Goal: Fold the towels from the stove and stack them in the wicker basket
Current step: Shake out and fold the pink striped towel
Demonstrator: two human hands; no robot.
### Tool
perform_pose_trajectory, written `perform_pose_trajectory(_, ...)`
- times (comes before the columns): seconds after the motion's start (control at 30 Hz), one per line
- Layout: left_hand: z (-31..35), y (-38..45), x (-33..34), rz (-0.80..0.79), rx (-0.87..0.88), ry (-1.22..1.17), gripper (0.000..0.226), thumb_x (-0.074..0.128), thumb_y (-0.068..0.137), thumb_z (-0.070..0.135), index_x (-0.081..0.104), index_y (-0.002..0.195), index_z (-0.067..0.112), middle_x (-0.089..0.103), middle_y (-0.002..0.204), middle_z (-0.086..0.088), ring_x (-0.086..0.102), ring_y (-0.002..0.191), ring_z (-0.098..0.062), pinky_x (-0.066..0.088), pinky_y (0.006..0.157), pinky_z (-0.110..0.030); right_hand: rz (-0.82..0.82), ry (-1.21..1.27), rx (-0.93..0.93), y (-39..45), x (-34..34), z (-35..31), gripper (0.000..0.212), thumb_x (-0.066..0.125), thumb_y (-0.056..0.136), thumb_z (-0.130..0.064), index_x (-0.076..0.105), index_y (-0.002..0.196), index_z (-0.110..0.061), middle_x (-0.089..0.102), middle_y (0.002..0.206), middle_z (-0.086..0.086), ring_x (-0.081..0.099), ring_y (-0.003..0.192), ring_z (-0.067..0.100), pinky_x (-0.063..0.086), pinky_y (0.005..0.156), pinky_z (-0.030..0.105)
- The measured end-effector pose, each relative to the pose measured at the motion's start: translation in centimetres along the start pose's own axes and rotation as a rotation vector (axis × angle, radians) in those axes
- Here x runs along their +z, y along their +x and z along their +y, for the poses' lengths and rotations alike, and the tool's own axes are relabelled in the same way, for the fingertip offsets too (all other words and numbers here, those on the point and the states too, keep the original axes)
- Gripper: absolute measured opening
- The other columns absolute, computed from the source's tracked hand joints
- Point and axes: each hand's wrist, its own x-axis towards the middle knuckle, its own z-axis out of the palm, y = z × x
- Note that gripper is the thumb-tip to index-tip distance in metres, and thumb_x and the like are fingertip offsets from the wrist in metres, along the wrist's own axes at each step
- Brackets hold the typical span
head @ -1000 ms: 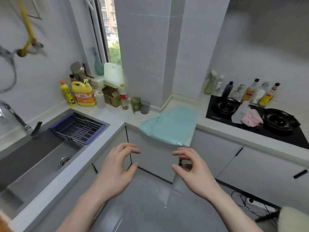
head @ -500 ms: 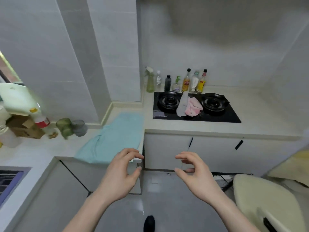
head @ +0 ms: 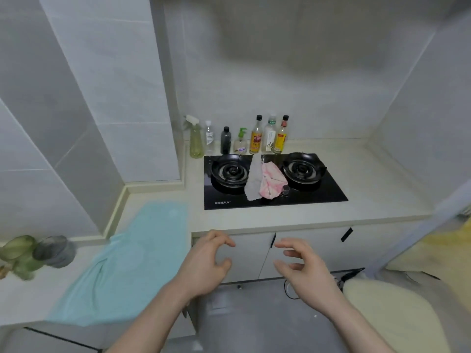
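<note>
Since a second ago the view swings off the sink and window and squares up on the stove, which now sits at 12 o'clock; both hands hang in front of the cupboard doors much as before. Neither holds anything: the left hand and right hand float side by side, well short of the stove, fingers loosely curled and spread apart, thumbs facing each other.

Two towels lie between the burners, a grey towel and, touching it at its 3 o'clock side, a crumpled pink towel. A blue towel is spread on the desk at 9 o'clock, its near edge hanging off the front. No wicker basket shows from here.

Risks, as I judge them: the pink towel lies against a small stove knob, so a careless pull could turn it. A long reach could also knock the bottles lined along the wall at 12 o'clock. Grabbing both towels in one bunch would leave them tangled for folding. The blue towel's overhang could slide off if brushed.

The desk is pale stone, L-shaped, under grey-white wall tiles. Two cups stand at 9 o'clock; a cream cushioned seat is at 4 o'clock.
</note>
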Motion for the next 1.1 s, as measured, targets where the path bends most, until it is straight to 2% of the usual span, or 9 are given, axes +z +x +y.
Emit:
perform_pose_trajectory(0.1,-0.3,3.1,1.0,-0.075,0.012,0.011,0.028,0.064,0.089,0.029,0.061,0.115,0.038,0.048,0.126,0.021,0.054,0.111,-0.001,0.04,0.099,-0.019,0.035,0.019,0.025,1.9,-1.2,1.0,0.034,0.076,0.088,-0.014,0.068,0.109,-0.04,0.056,0.12,-0.031,0.058,0.111,-0.004,0.055,0.092,0.033)
perform_pose_trajectory(0.27,-1.2,8.9,2.9,-0.145,-0.004,0.031,0.03,0.065,0.088,0.028,0.062,0.117,0.035,0.047,0.125,0.019,0.051,0.117,-0.001,0.037,0.106,-0.018,0.071,0.053,0.06,5.6,-3.6,2.9,0.031,0.077,0.087,-0.016,0.069,0.106,-0.04,0.055,0.116,-0.035,0.058,0.107,-0.007,0.055,0.087,0.028)
perform_pose_trajectory(0.5,-0.7,18.4,7.2,-0.2,-0.113,-0.001,0.035,0.067,0.088,0.028,0.061,0.121,0.034,0.043,0.126,0.018,0.049,0.115,-0.005,0.039,0.102,-0.02,0.004,0.088,0.05,14.2,-7.3,5.9,0.034,0.077,0.087,-0.017,0.068,0.108,-0.042,0.056,0.122,-0.032,0.058,0.109,-0.007,0.054,0.09,0.024)
perform_pose_trajectory(0.67,0.5,27.3,11.6,-0.241,-0.274,-0.143,0.038,0.072,0.089,0.023,0.062,0.124,0.03,0.041,0.131,0.014,0.049,0.118,-0.011,0.039,0.093,-0.014,-0.076,0.069,0.044,21.5,-11.6,8.8,0.031,0.073,0.089,-0.023,0.067,0.109,-0.045,0.051,0.124,-0.035,0.056,0.112,-0.01,0.054,0.091,0.024)
perform_pose_trajectory(0.77,1.0,32.6,13.8,-0.226,-0.402,-0.213,0.043,0.073,0.087,0.017,0.064,0.129,0.023,0.047,0.132,0.009,0.052,0.12,-0.013,0.041,0.096,-0.017,-0.096,0.058,0.041,25.4,-14.5,10.9,0.032,0.074,0.088,-0.022,0.068,0.109,-0.045,0.052,0.124,-0.035,0.057,0.112,-0.009,0.055,0.092,0.028)
perform_pose_trajectory(0.87,0.1,36.3,15.9,-0.192,-0.498,-0.225,0.041,0.073,0.076,0.018,0.073,0.115,0.027,0.059,0.132,0.007,0.059,0.119,-0.011,0.049,0.1,-0.023,-0.135,0.04,0.029,28.2,-17.3,12.5,0.032,0.075,0.087,-0.021,0.069,0.107,-0.045,0.052,0.123,-0.036,0.057,0.111,-0.011,0.056,0.09,0.028)
perform_pose_trajectory(0.93,-1.2,38.1,17.3,-0.188,-0.564,-0.194,0.034,0.072,0.07,0.026,0.073,0.103,0.035,0.053,0.133,0.009,0.057,0.122,-0.012,0.049,0.105,-0.028,-0.152,0.03,0.018,29.9,-18.9,13.2,0.033,0.076,0.086,-0.02,0.069,0.107,-0.045,0.051,0.123,-0.037,0.058,0.111,-0.009,0.056,0.089,0.028)
perform_pose_trajectory(1.0,-0.7,39.5,18.0,-0.242,-0.614,-0.137,0.034,0.071,0.075,0.027,0.07,0.109,0.03,0.036,0.136,0.013,0.048,0.126,-0.014,0.042,0.11,-0.029,-0.166,0.023,0.007,31.3,-20.2,13.7,0.034,0.076,0.086,-0.021,0.068,0.108,-0.046,0.05,0.123,-0.038,0.057,0.112,-0.009,0.055,0.089,0.027)
perform_pose_trajectory(1.1,-0.2,41.4,18.9,-0.314,-0.644,-0.039,0.043,0.067,0.083,0.028,0.065,0.125,0.021,0.036,0.138,0.005,0.046,0.127,-0.023,0.04,0.109,-0.029,-0.159,0.035,-0.003,33.0,-21.8,14.3,0.035,0.075,0.086,-0.022,0.068,0.107,-0.049,0.052,0.123,-0.036,0.058,0.113,-0.009,0.055,0.089,0.027)
